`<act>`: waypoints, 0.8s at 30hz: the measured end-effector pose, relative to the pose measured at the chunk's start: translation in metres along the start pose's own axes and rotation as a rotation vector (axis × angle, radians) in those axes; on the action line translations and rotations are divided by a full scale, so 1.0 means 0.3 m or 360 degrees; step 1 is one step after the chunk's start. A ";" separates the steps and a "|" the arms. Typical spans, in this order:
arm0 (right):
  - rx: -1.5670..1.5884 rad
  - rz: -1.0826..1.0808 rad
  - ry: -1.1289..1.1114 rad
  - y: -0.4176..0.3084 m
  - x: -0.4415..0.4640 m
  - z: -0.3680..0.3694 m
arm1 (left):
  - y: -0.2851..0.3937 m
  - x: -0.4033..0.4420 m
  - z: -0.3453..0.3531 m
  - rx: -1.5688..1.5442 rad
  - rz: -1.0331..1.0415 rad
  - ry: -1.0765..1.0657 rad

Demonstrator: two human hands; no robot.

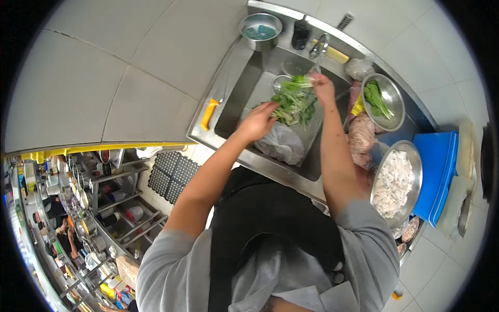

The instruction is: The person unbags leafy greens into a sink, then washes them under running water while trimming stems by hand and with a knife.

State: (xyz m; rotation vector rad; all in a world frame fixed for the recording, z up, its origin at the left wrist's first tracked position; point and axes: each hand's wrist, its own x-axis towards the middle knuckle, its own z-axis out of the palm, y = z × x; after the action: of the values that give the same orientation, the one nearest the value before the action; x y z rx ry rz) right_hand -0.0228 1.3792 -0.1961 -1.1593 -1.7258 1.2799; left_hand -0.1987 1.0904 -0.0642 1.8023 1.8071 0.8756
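Observation:
Leafy greens (297,104) with pale stems lie in a heap in the steel sink (251,93). At the heap's left edge is my left hand (260,120), its fingers curled on the leaves. My right hand (322,87) is closed at the upper right of the greens, under the tap (318,48), holding stems. Water seems to run from the tap beside it. A clear plastic bag (280,144) sits in the sink below the greens. Right of the sink, a steel bowl (397,106) holds more greens (375,99).
An orange-handled knife (209,114) lies on the sink's left ledge. A metal pot (261,26) stands at the back left corner. At right are bagged meat (360,136), a bowl of pale pieces (393,187) and a blue board (434,174). A person in dark clothes is at far left.

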 end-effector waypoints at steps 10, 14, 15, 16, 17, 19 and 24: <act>-0.0242 0.0086 -0.0025 -0.441 -0.176 0.130 | -0.272 0.473 0.240 -0.0187 -0.0045 0.0163; 0.0072 0.0487 0.0218 -0.337 -0.220 0.293 | -0.365 0.374 0.063 -0.0295 -0.0181 0.0295; -0.0059 0.0354 0.0172 -0.231 -0.266 0.386 | -0.431 0.345 0.042 -0.0187 -0.0084 0.0432; -0.0187 0.0216 0.0127 -0.165 -0.298 0.491 | -0.465 0.316 -0.019 -0.0271 -0.0276 0.0321; -0.0681 0.0303 -0.0200 -0.255 -0.345 0.585 | -0.479 0.286 -0.086 -0.0313 -0.0367 0.0259; -0.0823 0.0020 -0.0715 -0.185 -0.432 0.805 | -0.473 0.237 -0.239 -0.0655 -0.0599 0.0062; -0.1032 0.0119 -0.0935 -0.493 -0.558 1.082 | -0.417 0.218 -0.505 -0.1508 -0.0664 -0.0132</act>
State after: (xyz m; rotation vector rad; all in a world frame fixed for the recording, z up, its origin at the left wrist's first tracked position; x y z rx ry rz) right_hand -0.2896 1.0931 -0.1476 -1.2716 -2.6921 1.2109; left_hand -0.3974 1.1421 -0.0371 0.8165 1.2768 1.1736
